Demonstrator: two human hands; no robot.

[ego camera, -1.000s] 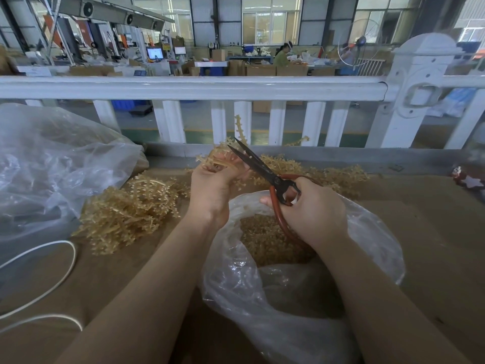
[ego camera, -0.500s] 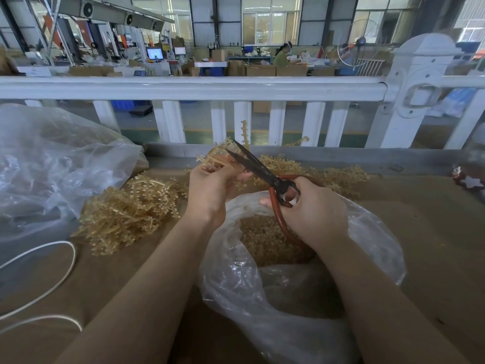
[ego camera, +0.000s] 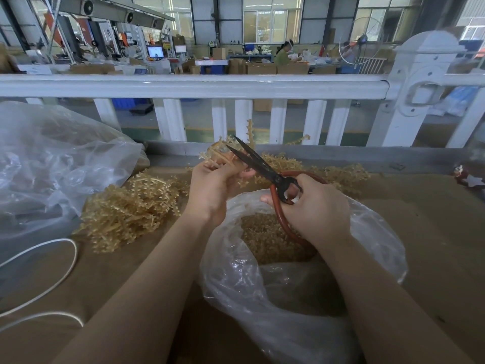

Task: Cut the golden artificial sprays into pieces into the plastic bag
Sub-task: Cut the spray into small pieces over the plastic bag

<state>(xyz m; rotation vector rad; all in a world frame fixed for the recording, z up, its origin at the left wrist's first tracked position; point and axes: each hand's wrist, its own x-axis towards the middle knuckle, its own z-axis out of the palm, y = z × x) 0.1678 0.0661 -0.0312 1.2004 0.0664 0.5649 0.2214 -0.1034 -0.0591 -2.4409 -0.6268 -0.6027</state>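
My left hand [ego camera: 210, 185] grips a golden spray [ego camera: 223, 153] above the far rim of the clear plastic bag [ego camera: 288, 298]. My right hand [ego camera: 315, 208] holds black scissors with red loop handles [ego camera: 262, 166]. The blades are slightly parted and cross the spray's stems just beyond my left fingers. Cut golden pieces [ego camera: 265, 237] lie inside the bag. A heap of whole golden sprays [ego camera: 128, 208] lies on the table left of my left arm, and more sprays [ego camera: 341, 174] lie behind the bag.
A large crumpled clear bag [ego camera: 52, 164] fills the left side. A white cord [ego camera: 39, 264] loops on the brown table at lower left. A white railing [ego camera: 196, 85] runs along the table's far edge. A small red and white ornament [ego camera: 467, 177] sits at far right.
The scissor blades have opened a little around the spray's stems. My left hand has shifted the spray slightly. Both arms stay in place.
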